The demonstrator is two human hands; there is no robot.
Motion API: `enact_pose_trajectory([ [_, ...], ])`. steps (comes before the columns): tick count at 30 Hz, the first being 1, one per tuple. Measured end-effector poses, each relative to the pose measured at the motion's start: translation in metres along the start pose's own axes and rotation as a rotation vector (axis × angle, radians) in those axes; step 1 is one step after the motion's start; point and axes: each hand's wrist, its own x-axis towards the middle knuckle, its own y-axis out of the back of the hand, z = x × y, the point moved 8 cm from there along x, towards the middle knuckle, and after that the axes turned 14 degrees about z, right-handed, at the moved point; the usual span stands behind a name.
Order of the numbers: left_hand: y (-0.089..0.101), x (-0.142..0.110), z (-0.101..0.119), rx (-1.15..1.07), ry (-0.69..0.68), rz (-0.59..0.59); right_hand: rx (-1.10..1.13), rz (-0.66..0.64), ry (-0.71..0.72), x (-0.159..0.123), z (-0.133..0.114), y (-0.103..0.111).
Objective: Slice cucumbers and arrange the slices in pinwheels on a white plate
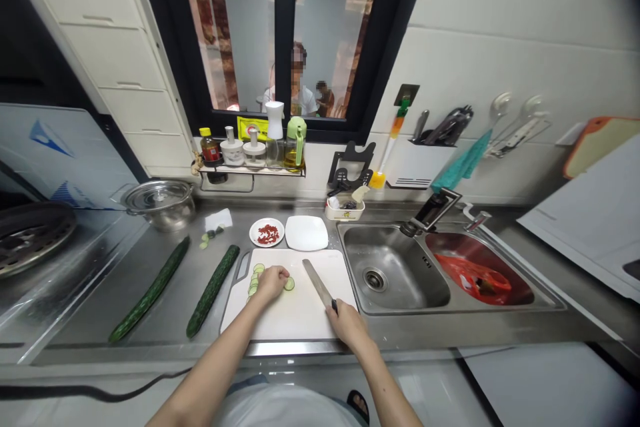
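Observation:
My right hand (349, 324) grips the black handle of a kitchen knife (316, 280), whose blade lies over the right part of the white cutting board (305, 327) and points away from me. Over the board's left half is my left hand (273, 282), fingers bent and drawn together. At its fingertips is a round cucumber slice (289, 284); whether the fingers pinch anything is hidden. More slices (254, 283) overlap in a row left of this hand, partly covered by it. Two whole cucumbers, one near the board (214, 290) and one farther left (150, 290), lie on the steel counter.
Behind the board stand a plate of chopped red pieces (267, 233) and a white square plate (307, 233). A double sink (395, 273) adjoins on the right, a red bag (475, 278) in its far basin. A lidded steel pot (160, 203) stands back left.

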Motion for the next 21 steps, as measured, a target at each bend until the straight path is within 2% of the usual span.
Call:
enact_pose_trajectory([
  [5,0.004,0.005,-0.004,0.031,0.005,0.002,-0.019,-0.010,0.016,-0.001,-0.001,0.000],
  [14,0.010,0.006,0.002,0.077,-0.083,0.010,-0.050,-0.039,0.049,0.000,-0.004,0.002],
  [21,0.012,0.014,-0.002,0.111,-0.115,0.019,-0.073,-0.017,0.105,-0.007,-0.010,0.011],
])
